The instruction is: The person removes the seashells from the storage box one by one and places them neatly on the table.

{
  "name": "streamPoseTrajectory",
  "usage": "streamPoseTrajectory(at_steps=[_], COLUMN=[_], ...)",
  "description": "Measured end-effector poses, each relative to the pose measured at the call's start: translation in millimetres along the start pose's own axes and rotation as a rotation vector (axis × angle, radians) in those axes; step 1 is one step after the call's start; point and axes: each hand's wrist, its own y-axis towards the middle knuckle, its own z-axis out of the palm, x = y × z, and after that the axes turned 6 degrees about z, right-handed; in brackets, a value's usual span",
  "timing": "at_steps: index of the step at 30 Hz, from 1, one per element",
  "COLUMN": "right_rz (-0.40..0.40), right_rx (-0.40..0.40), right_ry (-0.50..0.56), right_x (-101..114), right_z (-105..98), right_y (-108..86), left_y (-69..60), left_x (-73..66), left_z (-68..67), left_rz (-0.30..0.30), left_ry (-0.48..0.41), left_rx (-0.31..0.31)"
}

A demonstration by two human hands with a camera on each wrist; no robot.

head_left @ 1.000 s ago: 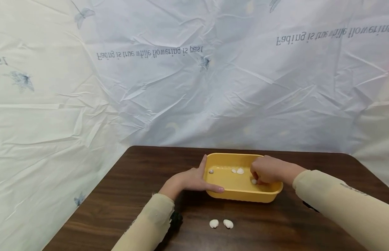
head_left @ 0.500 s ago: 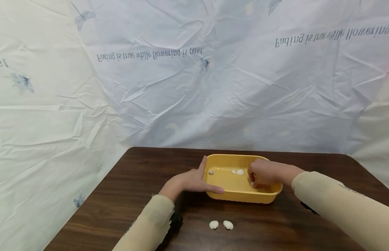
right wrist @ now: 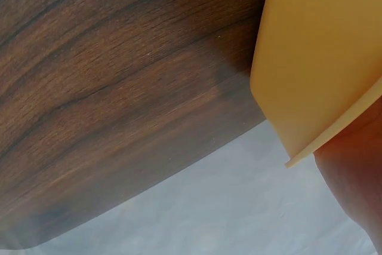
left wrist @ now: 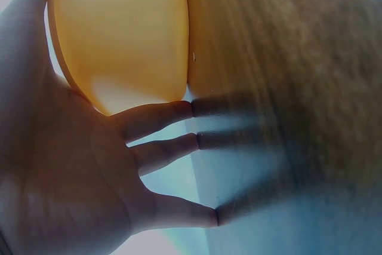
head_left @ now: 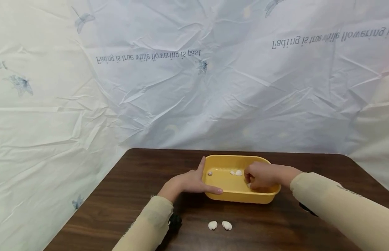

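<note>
A yellow plastic tub [head_left: 241, 198] stands on the table in the head view. My left hand [head_left: 192, 181] steadies its left end, thumb over the near rim. In the left wrist view this hand's straight, spread fingers [left wrist: 170, 150] reach down to the table beside the tub wall. My right hand [head_left: 260, 175] is inside the tub with curled fingers, pinching a small white seashell [head_left: 249, 185] at the floor, partly hidden. Two white shells, one small [head_left: 232, 172] and one larger [head_left: 238, 173], and a small greyish shell [head_left: 210, 173] lie in the tub.
Two ribbed white seashells, a left one [head_left: 213, 225] and a right one [head_left: 227, 225], lie side by side on the dark wooden table [head_left: 138, 195], in front of the tub. A wrinkled white printed sheet [head_left: 169, 104] hangs behind the table.
My right hand has slid a little to the left inside the tub, with the small shell between its fingers. The left hand has kept its place on the tub.
</note>
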Motion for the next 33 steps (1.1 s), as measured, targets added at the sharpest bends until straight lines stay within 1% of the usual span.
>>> streamPoseTrajectory(at_steps=[4, 9, 11, 16, 18, 23, 26, 30, 33], right_rz=[0.001, -0.009, -0.020, -0.018, -0.012, -0.026, -0.025, -0.038, -0.052], right_rx=[0.024, 0.049, 0.047, 0.037, 0.035, 0.026, 0.026, 0.007, -0.007], right_ry=[0.014, 0.005, -0.006, -0.023, -0.016, 0.000, 0.008, 0.002, -0.004], right_x=[2.6, 3.6, 3.4, 3.4, 4.2, 6.3, 7.4, 9.1, 9.8], right_z=[1.2, 1.4, 0.8, -1.5, -2.9, -7.1, -11.9, -20.0, -22.4], right_y=[1.9, 2.5, 2.4, 2.4, 1.8, -2.9, -6.4, -9.6, -10.3], left_y=[-1.3, -1.5, -1.8, -3.4, -4.1, -4.1, -3.3, -1.9, -0.4], left_x=[2.2, 4.3, 4.5, 4.4, 4.3, 4.6, 3.9, 1.6, 0.7], left_z=[1.8, 2.8, 2.4, 1.4, 1.3, 2.7, 2.4, 0.1, -0.7], left_rz=[-0.004, -0.004, -0.003, -0.009, -0.011, -0.002, 0.004, 0.011, 0.015], left_ry=[-0.017, -0.011, -0.006, 0.000, -0.004, -0.021, -0.023, -0.019, -0.015], left_rx=[-0.003, -0.002, -0.005, -0.006, -0.005, -0.004, -0.002, -0.002, -0.005])
